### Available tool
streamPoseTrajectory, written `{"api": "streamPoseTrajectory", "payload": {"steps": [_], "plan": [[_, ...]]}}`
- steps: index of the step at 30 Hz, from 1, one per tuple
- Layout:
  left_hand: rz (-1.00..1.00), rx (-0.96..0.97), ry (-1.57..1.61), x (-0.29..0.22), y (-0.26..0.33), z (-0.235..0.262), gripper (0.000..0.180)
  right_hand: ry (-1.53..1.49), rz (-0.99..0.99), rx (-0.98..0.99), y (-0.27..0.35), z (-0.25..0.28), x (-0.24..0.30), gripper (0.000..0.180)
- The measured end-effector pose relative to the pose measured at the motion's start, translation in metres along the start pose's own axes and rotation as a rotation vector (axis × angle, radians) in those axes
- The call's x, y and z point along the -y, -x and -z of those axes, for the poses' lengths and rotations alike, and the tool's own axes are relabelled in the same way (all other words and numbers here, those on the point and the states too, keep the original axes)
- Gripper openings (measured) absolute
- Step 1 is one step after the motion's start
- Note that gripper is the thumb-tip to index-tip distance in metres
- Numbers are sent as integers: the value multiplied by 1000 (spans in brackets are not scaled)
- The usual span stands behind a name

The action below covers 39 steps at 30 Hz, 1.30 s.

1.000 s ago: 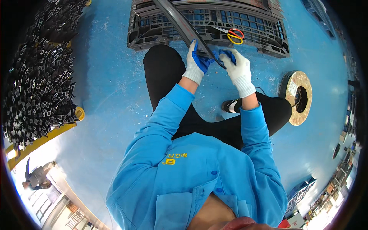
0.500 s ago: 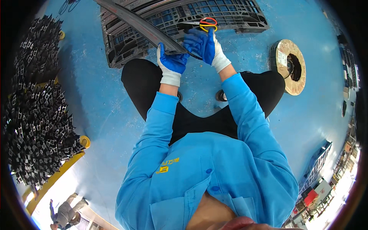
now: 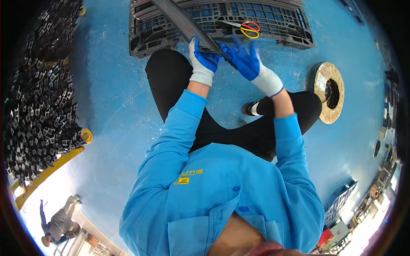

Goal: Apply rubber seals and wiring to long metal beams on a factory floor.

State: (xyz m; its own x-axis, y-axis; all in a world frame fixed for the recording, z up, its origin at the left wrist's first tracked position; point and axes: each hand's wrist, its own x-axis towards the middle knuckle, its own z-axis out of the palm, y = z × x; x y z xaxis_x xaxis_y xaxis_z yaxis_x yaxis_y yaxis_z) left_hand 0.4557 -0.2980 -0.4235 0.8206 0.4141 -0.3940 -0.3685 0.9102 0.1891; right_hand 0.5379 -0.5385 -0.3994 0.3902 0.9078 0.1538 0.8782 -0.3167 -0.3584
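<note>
Floor: blue painted floor (image 3: 111, 98) is spreading under the seated person, whose crossed legs are in black trousers.
Pallet: dark plastic pallet (image 3: 277, 25) is lying on the floor just ahead of the knees.
Strip: long dark strip (image 3: 188, 25) is running diagonally over the pallet and down between both hands.
Left hand: left hand (image 3: 204, 59) (white glove, blue palm) is closing its grip around the strip.
Right hand: right hand (image 3: 243, 59) is resting on the strip's lower end with fingers spread, so it is not clasping it.
Scissors: scissors (image 3: 247, 29) with red and yellow handles are lying on the pallet, just beyond the right hand.
Spool: round cardboard spool (image 3: 326, 91) is sitting on the floor beside the right knee.
Parts: heap of black metal parts (image 3: 40, 98) is lying far off to the left.
</note>
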Motion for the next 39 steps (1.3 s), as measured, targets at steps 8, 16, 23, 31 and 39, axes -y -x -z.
{"api": "streamPoseTrajectory", "payload": {"steps": [8, 16, 23, 31, 39], "plan": [[-71, -4, -7, -2, -7, 13, 41, -659, 214, -91, 4, 198, 137, 18], [124, -43, -122, -3, 5, 1, 48, -1925, 1140, 710, 8, 213, 223, 11], [84, -18, -102, -1, -2, 7, 51, -184, 259, 110, -30, 203, 201, 9], [42, -28, -129, 3, -1, 4, 52, -1460, 1240, 697, -24, 255, 215, 15], [31, -86, -180, -2, 1, 13, 55, -414, 685, 482, -71, 172, 207, 16]]}}
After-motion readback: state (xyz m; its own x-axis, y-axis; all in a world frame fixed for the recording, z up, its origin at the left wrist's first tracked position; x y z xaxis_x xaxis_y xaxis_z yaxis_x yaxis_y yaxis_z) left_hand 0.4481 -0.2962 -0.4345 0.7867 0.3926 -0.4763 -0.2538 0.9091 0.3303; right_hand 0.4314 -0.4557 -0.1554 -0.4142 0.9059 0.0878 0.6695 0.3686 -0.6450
